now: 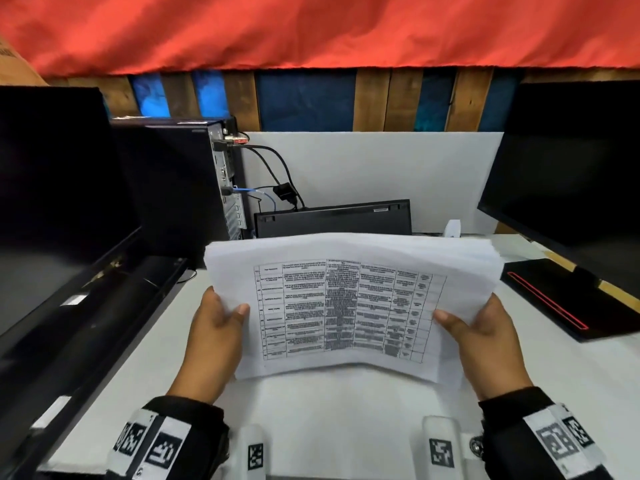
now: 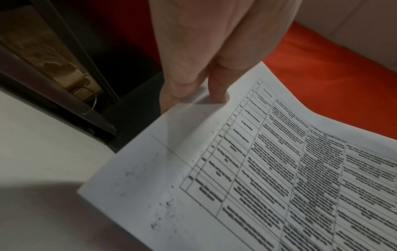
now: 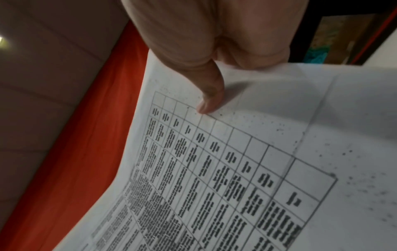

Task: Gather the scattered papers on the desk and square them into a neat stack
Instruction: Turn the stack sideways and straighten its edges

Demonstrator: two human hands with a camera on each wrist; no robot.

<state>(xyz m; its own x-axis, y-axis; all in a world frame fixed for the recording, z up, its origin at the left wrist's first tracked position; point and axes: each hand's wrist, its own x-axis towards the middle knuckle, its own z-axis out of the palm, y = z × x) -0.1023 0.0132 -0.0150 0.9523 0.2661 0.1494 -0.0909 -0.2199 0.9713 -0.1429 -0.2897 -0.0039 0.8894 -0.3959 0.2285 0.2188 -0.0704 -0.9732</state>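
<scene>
Both wrists, in black sleeves with printed markers, are closest to the head camera. Just past them, the left hand [image 1: 216, 336] grasps the left edge of the papers [image 1: 349, 306], with the thumb on top and the other fingers hidden below. The right hand [image 1: 481, 341] holds the right edge in the same way, thumb pressed on the printed table. The papers are lifted above the white desk [image 1: 145, 362], and they sag a little in the middle. At the far right corner the sheet edges are fanned out, so the stack is not square yet.

I think the next step is to tap the edges on the desk. The risk is that a loose pinch lets the lower sheets slide out, because only the thumbs clamp them. Also a hard tap can bend the corners.

Further away a black keyboard [image 1: 332, 218] leans against the white partition, with a computer tower [image 1: 180, 181] on the left and monitors on both sides.
</scene>
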